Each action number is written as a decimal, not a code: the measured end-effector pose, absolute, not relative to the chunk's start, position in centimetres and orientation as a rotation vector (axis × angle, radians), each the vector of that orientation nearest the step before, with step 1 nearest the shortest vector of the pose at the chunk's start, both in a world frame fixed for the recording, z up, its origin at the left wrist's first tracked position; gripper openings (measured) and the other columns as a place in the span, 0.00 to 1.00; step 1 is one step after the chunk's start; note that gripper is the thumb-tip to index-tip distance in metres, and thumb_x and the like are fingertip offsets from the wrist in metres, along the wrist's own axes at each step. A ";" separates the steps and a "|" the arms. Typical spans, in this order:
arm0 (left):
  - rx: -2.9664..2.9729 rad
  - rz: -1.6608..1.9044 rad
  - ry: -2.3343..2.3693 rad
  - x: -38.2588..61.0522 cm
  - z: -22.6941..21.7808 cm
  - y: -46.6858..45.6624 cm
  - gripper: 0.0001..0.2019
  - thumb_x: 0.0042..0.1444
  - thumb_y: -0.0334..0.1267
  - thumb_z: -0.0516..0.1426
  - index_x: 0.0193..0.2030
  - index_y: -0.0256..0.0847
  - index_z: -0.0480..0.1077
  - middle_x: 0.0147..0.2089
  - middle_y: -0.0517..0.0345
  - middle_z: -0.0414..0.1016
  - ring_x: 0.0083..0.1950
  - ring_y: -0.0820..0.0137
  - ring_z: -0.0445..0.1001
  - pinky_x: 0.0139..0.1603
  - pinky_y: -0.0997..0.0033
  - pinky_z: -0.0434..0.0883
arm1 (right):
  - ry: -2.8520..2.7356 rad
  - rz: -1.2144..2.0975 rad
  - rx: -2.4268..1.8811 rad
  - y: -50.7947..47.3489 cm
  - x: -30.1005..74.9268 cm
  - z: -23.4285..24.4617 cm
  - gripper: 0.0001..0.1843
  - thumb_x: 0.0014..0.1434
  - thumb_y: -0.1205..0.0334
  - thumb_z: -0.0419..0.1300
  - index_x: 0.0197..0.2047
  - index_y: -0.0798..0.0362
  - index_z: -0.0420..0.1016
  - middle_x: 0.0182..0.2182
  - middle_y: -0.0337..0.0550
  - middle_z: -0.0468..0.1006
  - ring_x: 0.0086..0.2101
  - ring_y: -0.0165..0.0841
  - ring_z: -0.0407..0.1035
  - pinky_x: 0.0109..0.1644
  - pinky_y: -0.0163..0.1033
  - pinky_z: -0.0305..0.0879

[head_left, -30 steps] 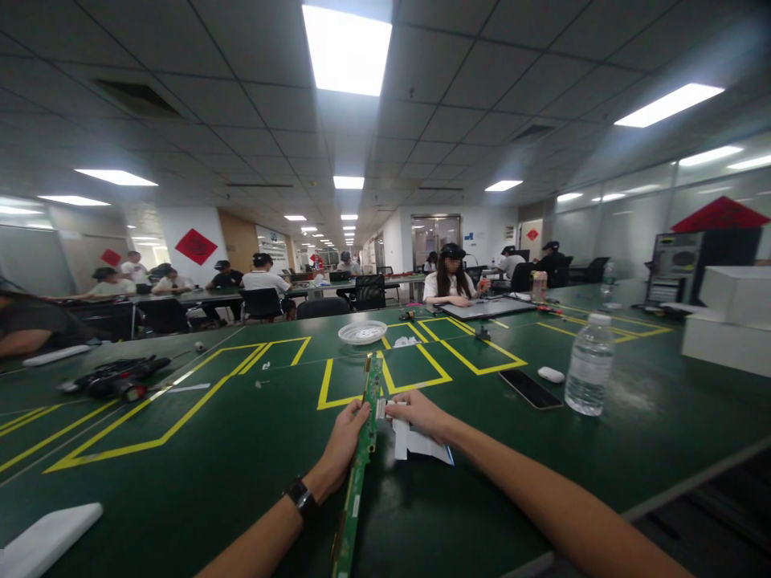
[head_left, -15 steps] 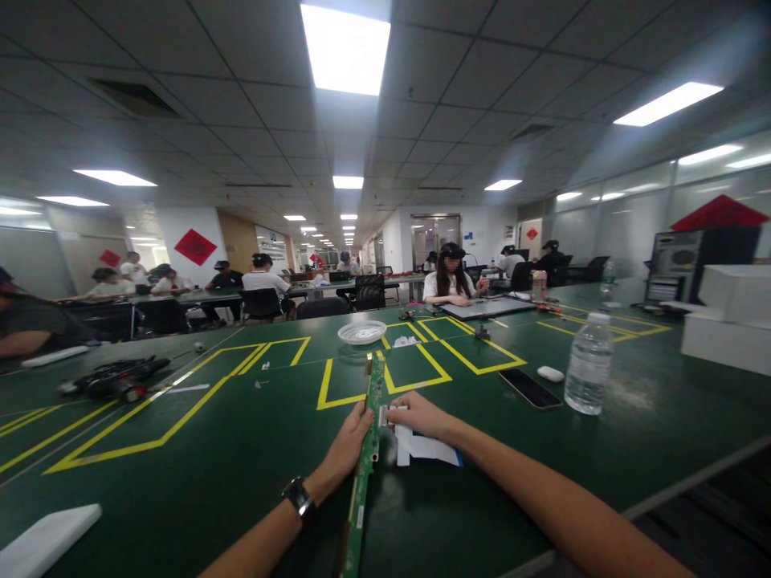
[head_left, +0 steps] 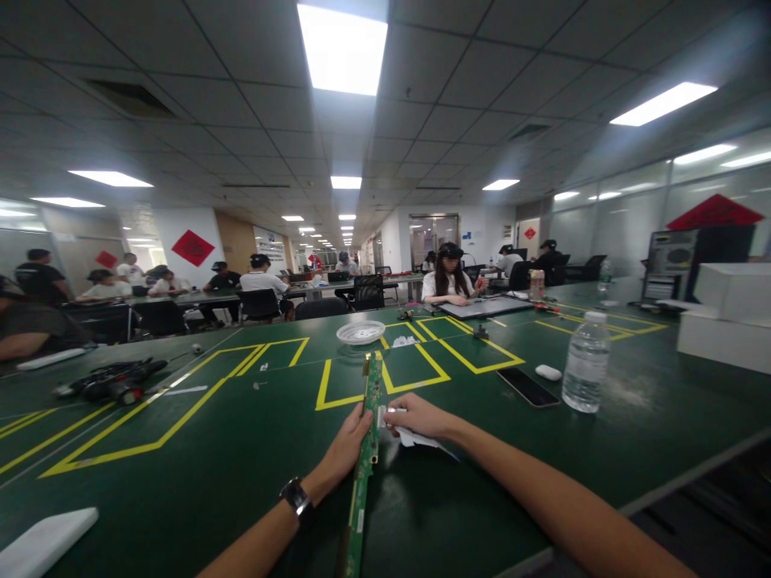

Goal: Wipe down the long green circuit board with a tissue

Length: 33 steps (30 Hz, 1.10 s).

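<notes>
Left hand (head_left: 346, 445) is clamped on the long green circuit board (head_left: 361, 498), which stands on its edge on the near middle of the green table (head_left: 181, 482). Right hand (head_left: 418, 417) touches the board's right face, fingers pinched together on a white paper strip (head_left: 422, 439). The white sticker on the board is too small to read. Over to the right, a clear water bottle (head_left: 586, 363) stands capped. On the far side a white dish (head_left: 360, 331) sits, its contents unclear.

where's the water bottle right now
In the head view the water bottle stands upright on the green table, off to the right of the right hand, just right of a black phone.
</notes>
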<state>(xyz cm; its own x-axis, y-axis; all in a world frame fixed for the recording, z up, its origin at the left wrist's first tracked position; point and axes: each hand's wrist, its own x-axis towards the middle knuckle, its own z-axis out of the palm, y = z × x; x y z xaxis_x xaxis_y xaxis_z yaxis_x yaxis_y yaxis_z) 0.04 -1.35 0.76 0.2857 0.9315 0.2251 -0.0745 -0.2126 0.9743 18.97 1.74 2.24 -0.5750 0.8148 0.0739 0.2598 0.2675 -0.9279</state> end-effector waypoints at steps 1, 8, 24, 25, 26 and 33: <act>1.462 1.150 0.841 0.0 0.8 -1.4 0.19 0.55 0.49 0.56 0.49 0.40 0.69 0.42 0.52 0.76 0.41 0.66 0.74 0.46 0.69 0.69 | -1.996 1.282 -0.968 1.8 19.0 2.2 0.17 0.55 0.51 0.57 0.27 0.58 0.71 0.22 0.38 0.71 0.22 0.25 0.61 0.26 0.30 0.56; 1.497 1.086 0.847 -0.2 0.7 -1.3 0.24 0.56 0.52 0.53 0.54 0.38 0.65 0.47 0.51 0.74 0.46 0.65 0.72 0.48 0.68 0.68 | -2.056 1.194 -0.988 1.8 19.0 2.4 0.15 0.55 0.53 0.57 0.27 0.58 0.71 0.21 0.35 0.69 0.21 0.24 0.60 0.25 0.29 0.54; 1.504 1.055 0.855 -0.5 -0.2 -0.5 0.25 0.57 0.53 0.51 0.56 0.39 0.64 0.48 0.52 0.73 0.46 0.66 0.72 0.48 0.67 0.68 | -2.114 1.083 -0.974 2.3 19.1 2.1 0.15 0.55 0.54 0.57 0.26 0.58 0.72 0.22 0.36 0.69 0.24 0.26 0.61 0.28 0.30 0.55; 1.501 1.056 0.859 -0.4 -0.2 -0.6 0.25 0.57 0.53 0.51 0.56 0.39 0.64 0.48 0.52 0.74 0.46 0.66 0.72 0.47 0.68 0.68 | -2.117 1.077 -0.978 2.3 19.1 2.1 0.15 0.55 0.54 0.57 0.27 0.58 0.72 0.22 0.35 0.69 0.24 0.25 0.60 0.28 0.30 0.55; 1.495 1.052 0.862 -0.4 -0.2 -0.6 0.25 0.57 0.53 0.51 0.55 0.40 0.64 0.47 0.52 0.74 0.45 0.66 0.72 0.47 0.68 0.68 | -2.122 1.077 -0.980 2.4 19.2 2.1 0.15 0.55 0.54 0.57 0.27 0.58 0.73 0.21 0.35 0.68 0.24 0.25 0.60 0.28 0.30 0.55; 1.466 1.031 0.846 -0.3 0.4 -1.0 0.24 0.57 0.52 0.51 0.55 0.40 0.65 0.46 0.52 0.74 0.43 0.67 0.73 0.45 0.68 0.69 | -2.116 1.104 -1.010 2.8 19.3 2.0 0.14 0.55 0.54 0.57 0.29 0.58 0.73 0.19 0.33 0.65 0.21 0.24 0.57 0.24 0.29 0.52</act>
